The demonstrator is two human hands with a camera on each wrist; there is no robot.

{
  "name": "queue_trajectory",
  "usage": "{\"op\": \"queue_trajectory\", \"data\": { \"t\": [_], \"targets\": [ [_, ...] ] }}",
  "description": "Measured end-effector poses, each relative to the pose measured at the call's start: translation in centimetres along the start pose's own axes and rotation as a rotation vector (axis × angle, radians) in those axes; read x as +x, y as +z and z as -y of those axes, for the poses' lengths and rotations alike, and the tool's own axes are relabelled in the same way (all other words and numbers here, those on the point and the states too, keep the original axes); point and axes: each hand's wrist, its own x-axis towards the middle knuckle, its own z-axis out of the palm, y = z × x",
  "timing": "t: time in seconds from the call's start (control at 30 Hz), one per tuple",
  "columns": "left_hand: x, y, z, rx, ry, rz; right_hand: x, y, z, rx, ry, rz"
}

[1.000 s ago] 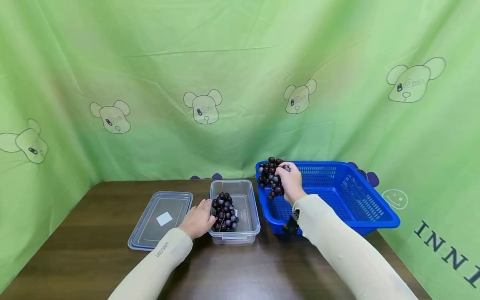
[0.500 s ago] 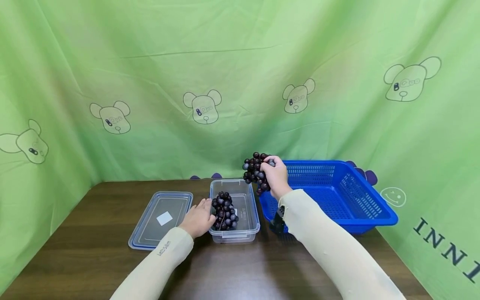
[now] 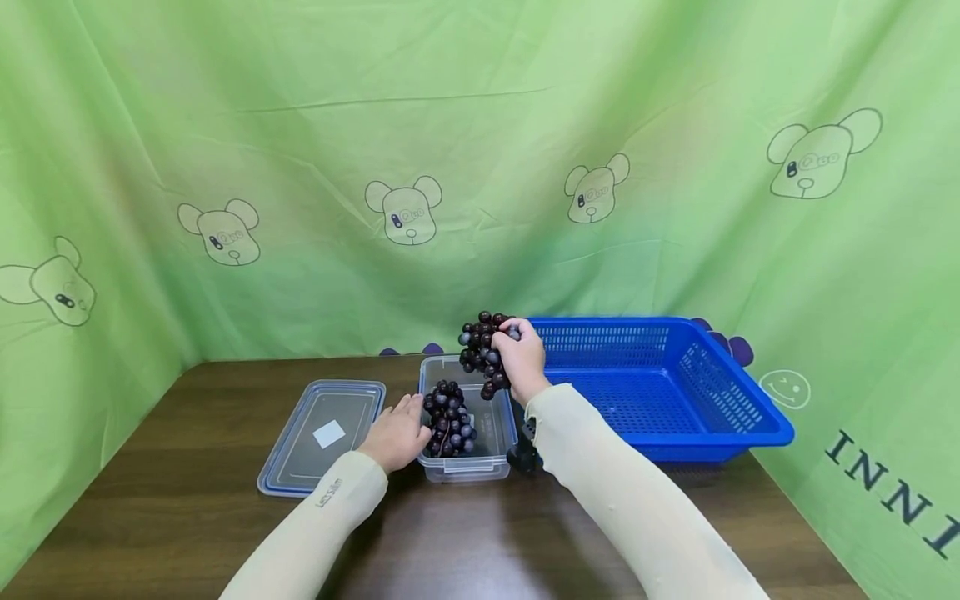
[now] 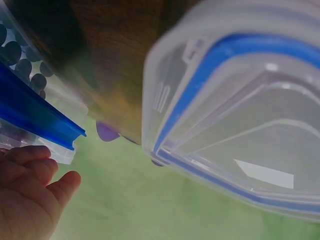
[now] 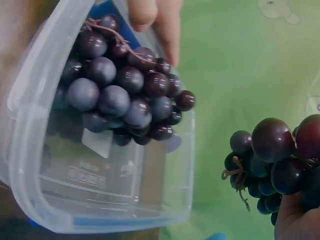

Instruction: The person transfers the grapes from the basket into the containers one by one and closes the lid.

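Right hand (image 3: 523, 362) grips a grape bunch (image 3: 480, 348), held up near the container (image 3: 467, 473); left hand (image 3: 396, 435), fingers loosely straight, lies at its left side; a second bunch (image 3: 449, 421) rests inside, just right of that hand; too slack a grip might drop the grape bunch.

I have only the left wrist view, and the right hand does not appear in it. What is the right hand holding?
Observer: The right hand grips a bunch of grapes.
Operator: Thank you. Is this bunch already inside the container?
Observer: No. The right wrist view shows it apart from the clear container, with green backdrop visible between them.
Operator: I see other grapes only through the plastic. Is any stem visible on them?
Observer: Yes, a thin reddish stem lies across the grapes in the container.
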Motion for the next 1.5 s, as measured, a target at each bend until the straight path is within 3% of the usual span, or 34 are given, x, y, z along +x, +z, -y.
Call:
{"op": "queue_trajectory", "data": {
  "t": [0.27,0.8,1.1,1.3,1.5],
  "targets": [
    [-0.2,-0.2,0.2,0.001,-0.005,-0.002,-0.9,0.8,-1.0,-0.189,-0.038,-0.011],
    [0.1,0.2,-0.1,0.001,-0.005,0.004,-1.4,0.3,-3.1,-0.196,-0.008,0.011],
    [0.0,-0.2,-0.3,-0.023,-0.031,0.017,-1.6,0.6,-4.0,-0.308,-0.025,0.071],
    [-0.2,-0.1,-0.3,-0.057,-0.043,0.009,-2.1,0.7,-4.8,-0.473,-0.062,0.167],
    [-0.3,0.1,-0.2,0.009,-0.013,0.0,-2.9,0.4,-5.8,-0.667,-0.09,0.31]
  ]
}}
